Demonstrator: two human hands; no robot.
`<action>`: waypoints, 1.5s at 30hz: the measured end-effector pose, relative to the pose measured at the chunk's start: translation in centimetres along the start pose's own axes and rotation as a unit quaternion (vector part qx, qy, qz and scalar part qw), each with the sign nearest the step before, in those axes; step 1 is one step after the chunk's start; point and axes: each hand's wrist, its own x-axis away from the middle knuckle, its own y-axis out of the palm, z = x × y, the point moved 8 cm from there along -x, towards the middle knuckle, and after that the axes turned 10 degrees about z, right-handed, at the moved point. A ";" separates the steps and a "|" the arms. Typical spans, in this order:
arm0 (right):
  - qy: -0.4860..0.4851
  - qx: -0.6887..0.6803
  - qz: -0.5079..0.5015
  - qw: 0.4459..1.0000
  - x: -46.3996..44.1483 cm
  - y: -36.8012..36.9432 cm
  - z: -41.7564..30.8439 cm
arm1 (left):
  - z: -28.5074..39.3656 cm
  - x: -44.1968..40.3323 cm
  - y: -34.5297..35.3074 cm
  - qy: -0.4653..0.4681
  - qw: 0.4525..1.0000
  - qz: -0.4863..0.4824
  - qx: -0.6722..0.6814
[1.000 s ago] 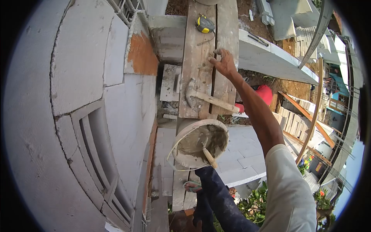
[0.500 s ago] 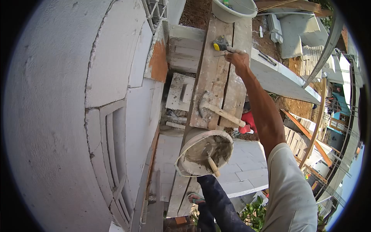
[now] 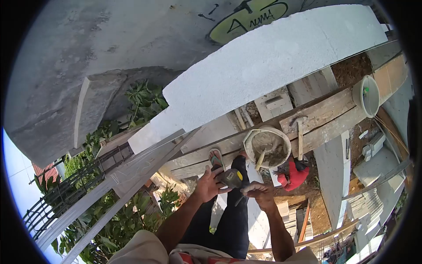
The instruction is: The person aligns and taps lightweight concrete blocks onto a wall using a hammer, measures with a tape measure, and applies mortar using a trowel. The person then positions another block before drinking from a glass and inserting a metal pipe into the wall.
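My left hand holds a black and yellow tape measure above my legs. Close to its right, my right hand has its fingers pinched together, with a short thin dark piece beside the fingertips; what that is stays unclear. A round bucket of wet mortar stands on the planks, a wooden-handled tool sticking out of it. The hammer lies on the planks to the bucket's right.
A long white block wall runs beside the planks. At their far end is a pale bucket. Below the planks, a person in red is on the ground. Rebar and plants are at the left.
The tape measure has been lifted off the planks and is now in my left hand, which has come into view. My right hand has drawn back towards my body. The view has swung round to the white wall.
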 end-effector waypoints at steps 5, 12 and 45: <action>0.019 0.081 -0.124 0.989 7.8 7.9 4.1 | -1.6 7.1 -3.6 0.072 0.983 0.115 -0.123; -0.274 0.576 -0.019 0.770 10.5 17.6 -1.6 | -0.2 10.8 -4.6 0.269 0.843 0.241 -0.399; -0.262 0.768 -0.037 0.583 3.9 15.4 -14.2 | 16.1 17.4 -13.1 0.372 0.917 0.082 -0.118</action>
